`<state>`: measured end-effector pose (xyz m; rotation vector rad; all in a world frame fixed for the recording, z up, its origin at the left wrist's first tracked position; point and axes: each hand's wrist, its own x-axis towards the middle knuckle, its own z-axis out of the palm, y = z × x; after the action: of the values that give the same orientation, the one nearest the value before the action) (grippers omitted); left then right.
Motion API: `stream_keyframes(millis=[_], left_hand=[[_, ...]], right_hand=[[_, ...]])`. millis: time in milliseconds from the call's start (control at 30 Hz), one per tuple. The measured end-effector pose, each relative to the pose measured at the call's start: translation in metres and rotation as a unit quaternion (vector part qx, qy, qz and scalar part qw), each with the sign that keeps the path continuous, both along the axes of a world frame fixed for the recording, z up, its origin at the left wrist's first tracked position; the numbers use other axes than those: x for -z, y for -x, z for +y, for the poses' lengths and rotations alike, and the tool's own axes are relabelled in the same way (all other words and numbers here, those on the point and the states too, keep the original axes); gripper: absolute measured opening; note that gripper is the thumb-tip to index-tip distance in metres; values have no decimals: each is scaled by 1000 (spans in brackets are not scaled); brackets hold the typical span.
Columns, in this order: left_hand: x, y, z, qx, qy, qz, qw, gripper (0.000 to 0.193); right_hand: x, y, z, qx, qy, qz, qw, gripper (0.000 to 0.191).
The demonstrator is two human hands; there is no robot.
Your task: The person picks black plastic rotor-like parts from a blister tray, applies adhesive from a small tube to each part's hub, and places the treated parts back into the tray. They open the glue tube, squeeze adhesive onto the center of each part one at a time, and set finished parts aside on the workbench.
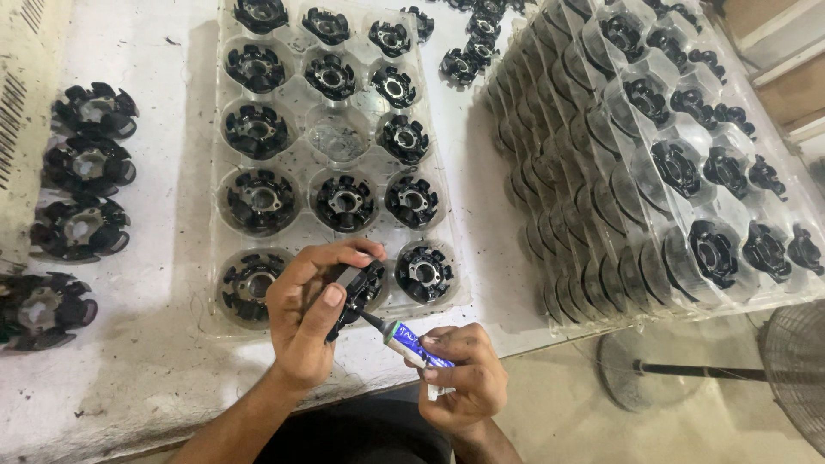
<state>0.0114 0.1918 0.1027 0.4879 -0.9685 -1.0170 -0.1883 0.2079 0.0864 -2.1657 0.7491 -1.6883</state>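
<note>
Near the worktop's front edge, my right hand [460,378] squeezes a small tube [412,344], nozzle on the black rotor [361,288] my left hand [309,314] pinches; the clear tray [331,137] shows 1 empty cup.

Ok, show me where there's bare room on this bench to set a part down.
Bare white bench top lies between the loose black rotor parts and the clear plastic tray. One middle tray pocket is empty. The stacked trays on the right are crowded.
</note>
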Motion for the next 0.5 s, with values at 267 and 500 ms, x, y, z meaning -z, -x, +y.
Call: stream_keyframes(millis=[267,500], left_hand=[[5,0,-2,0,-8,22,1000,34],[10,10,-6,25,-26,213,976,41]], right_hand=[[3,1,-2,4,7,-7,1000,36],[-1,-1,-3,28,-1,-3,1000,36]])
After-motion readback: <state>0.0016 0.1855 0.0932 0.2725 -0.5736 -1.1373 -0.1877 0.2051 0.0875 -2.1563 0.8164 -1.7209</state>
